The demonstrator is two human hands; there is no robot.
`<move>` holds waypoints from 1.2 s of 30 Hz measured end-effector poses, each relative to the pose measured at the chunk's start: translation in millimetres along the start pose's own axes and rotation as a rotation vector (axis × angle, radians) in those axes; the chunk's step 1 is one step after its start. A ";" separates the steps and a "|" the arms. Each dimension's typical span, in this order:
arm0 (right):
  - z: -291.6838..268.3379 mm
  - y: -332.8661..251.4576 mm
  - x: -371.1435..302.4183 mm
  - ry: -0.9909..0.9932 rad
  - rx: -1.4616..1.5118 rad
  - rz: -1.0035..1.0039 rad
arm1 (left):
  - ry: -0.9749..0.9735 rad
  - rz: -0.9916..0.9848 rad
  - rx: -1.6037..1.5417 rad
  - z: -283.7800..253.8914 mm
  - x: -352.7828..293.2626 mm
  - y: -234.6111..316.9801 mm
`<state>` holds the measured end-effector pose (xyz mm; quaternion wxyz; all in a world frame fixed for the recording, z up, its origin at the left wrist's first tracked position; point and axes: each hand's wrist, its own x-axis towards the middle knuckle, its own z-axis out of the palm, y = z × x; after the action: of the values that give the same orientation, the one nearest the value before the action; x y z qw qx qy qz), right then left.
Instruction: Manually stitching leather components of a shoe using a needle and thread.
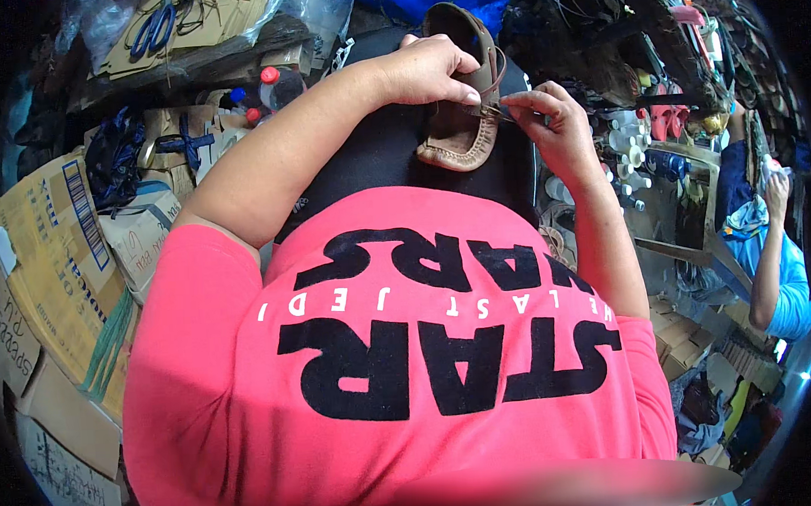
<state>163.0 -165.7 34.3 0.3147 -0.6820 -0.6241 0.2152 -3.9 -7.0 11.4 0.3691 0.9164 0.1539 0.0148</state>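
A brown leather moccasin [460,145] with a row of stitches round its toe lies over my dark-clad lap. My left hand [429,71] grips its side, thumb stretched over the opening and fingers partly hidden behind the leather. Beside the shoe's right edge, my right hand [554,124] is closed in a pinch, its fingertips close to the stitching. Whatever thin piece sits between those fingertips is too small to make out. A thin brown cord [504,68] loops out along the shoe's right side.
Scissors [153,31] with blue handles lie on cardboard sheets at the upper left. A red-capped bottle [281,87] stands beyond my left forearm. Cardboard boxes [53,259] crowd the left. Several small bottles [629,139] stand at right, where another person in blue [773,273] sits.
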 end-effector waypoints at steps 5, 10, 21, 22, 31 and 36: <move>0.1 -2.1 0.6 -0.041 -0.020 0.023 | -0.034 -0.019 -0.028 1.1 0.3 -2.5; -5.7 -16.7 4.6 -0.076 -0.237 -0.053 | -0.131 -0.024 -0.041 -9.7 -2.3 3.7; -23.9 -26.1 12.4 -0.277 -0.322 -0.063 | -0.129 0.101 -0.098 -6.4 15.0 20.9; -23.4 -18.2 11.0 -0.280 -0.323 -0.063 | -0.125 0.085 -0.118 -4.4 18.0 23.1; -10.7 45.0 -12.2 -0.244 0.565 0.371 | -0.261 0.135 -0.209 -1.6 40.3 22.1; -18.2 61.0 -6.9 -0.358 0.686 0.412 | -0.273 0.132 -0.312 5.9 49.3 18.1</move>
<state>218.3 -176.9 4.0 0.3605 -0.6000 -0.4122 0.5832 48.8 -8.8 15.2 0.5220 0.8498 0.0379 -0.0618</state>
